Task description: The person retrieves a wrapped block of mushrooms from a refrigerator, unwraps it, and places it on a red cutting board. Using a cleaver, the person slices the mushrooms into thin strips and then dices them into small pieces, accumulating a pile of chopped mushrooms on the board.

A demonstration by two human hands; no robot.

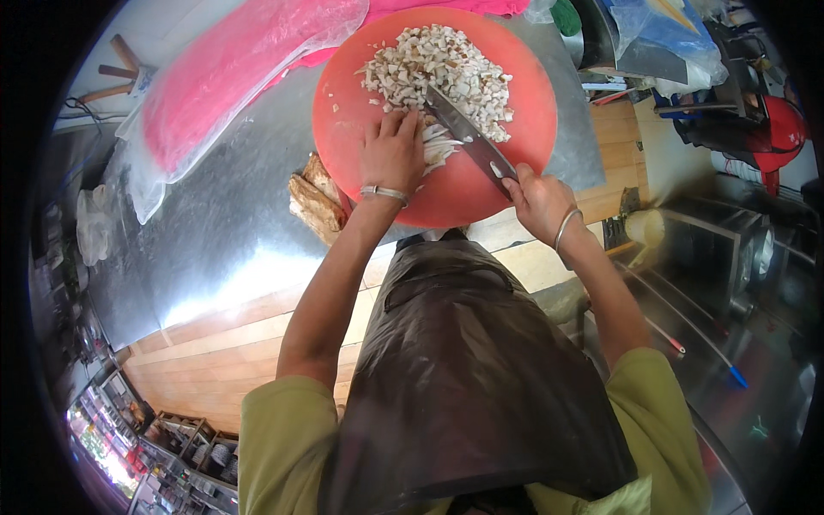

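Note:
A round red cutting board (450,199) lies on the metal table. Diced pale pieces with brown edges, possibly mushroom, form a pile (438,64) on its far part. My right hand (541,199) grips the handle of a large kitchen knife (473,138), whose blade slants up and left between the pile and some white strips (439,147). My left hand (394,151) rests on the board, its fingers pressed together against the food beside the strips. Whole brown-and-white pieces (315,196) lie at the board's lower left edge, near my left wrist.
Pink material under clear plastic (212,71) covers the metal table's (225,174) far left. A blue item in plastic wrap (669,38) lies at the upper right. A person in red (776,132) is at the far right. Metal equipment (702,238) stands to the right.

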